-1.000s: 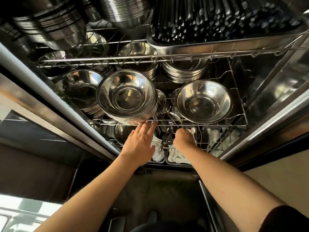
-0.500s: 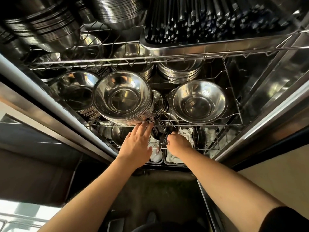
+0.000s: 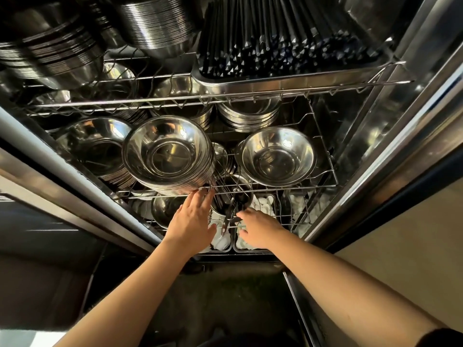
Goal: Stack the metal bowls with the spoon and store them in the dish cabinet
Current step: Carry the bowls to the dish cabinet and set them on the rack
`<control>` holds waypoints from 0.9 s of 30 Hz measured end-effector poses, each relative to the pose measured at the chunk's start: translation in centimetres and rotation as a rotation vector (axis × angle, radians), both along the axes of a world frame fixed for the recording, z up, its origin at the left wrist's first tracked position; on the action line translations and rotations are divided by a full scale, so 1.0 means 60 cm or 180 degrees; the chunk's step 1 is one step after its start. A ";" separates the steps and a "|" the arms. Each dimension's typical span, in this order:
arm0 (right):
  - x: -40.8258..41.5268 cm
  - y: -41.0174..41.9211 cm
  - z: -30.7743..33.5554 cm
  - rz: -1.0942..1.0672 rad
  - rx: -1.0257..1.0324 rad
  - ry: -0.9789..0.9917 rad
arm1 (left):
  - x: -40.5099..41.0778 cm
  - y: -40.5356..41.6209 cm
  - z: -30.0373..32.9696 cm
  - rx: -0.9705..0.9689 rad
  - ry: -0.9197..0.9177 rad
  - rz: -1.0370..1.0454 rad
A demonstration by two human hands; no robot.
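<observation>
Tall stack of metal bowls (image 3: 169, 156) is sitting on the middle wire shelf (image 3: 323, 171) of the dish cabinet (image 3: 390, 136), tilting toward the camera, its lower rim overhanging the shelf's front rail. Left hand (image 3: 191, 221) is reaching up with fingers spread wide and flat, fingertips touching the bottom edge of that stack; nothing is being gripped. Right hand (image 3: 258, 230) is curling loosely just beside a dark utensil handle (image 3: 229, 216) that is standing in a metal cup (image 3: 231, 196) one level down; cannot tell whether the fingers are actually closing on the handle. A single bowl (image 3: 276, 157) is sitting to the right of the stack, another stack (image 3: 96, 146) to its left. White items are lying in trays (image 3: 260, 209) on the lower shelf. Above, an upper rack is carrying more bowl stacks (image 3: 52, 53) and a tray of dark chopsticks (image 3: 275, 43).
</observation>
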State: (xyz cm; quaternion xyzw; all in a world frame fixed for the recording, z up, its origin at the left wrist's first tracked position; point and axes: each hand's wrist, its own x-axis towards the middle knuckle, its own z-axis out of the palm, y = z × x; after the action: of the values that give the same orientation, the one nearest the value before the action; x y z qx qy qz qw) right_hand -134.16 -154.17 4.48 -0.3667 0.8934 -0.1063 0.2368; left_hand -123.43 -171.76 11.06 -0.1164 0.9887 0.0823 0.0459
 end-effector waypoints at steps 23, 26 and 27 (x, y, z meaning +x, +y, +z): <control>-0.072 0.151 0.254 -0.1374 -0.0478 0.0633 | -0.137 0.091 0.097 0.0429 0.0508 -0.0281; -0.088 0.153 0.247 -0.1543 -0.0322 0.0344 | -0.158 0.096 0.087 0.0494 0.0298 -0.0321; -0.092 0.153 0.245 -0.1601 -0.0317 0.0313 | -0.162 0.097 0.083 0.0534 0.0223 -0.0329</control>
State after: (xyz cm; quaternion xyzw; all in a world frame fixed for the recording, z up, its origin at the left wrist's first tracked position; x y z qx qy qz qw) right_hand -139.70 -144.97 19.20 -0.1490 0.9606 -0.1878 0.1409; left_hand -133.16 -165.93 16.05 -0.0580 0.9840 0.1664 0.0251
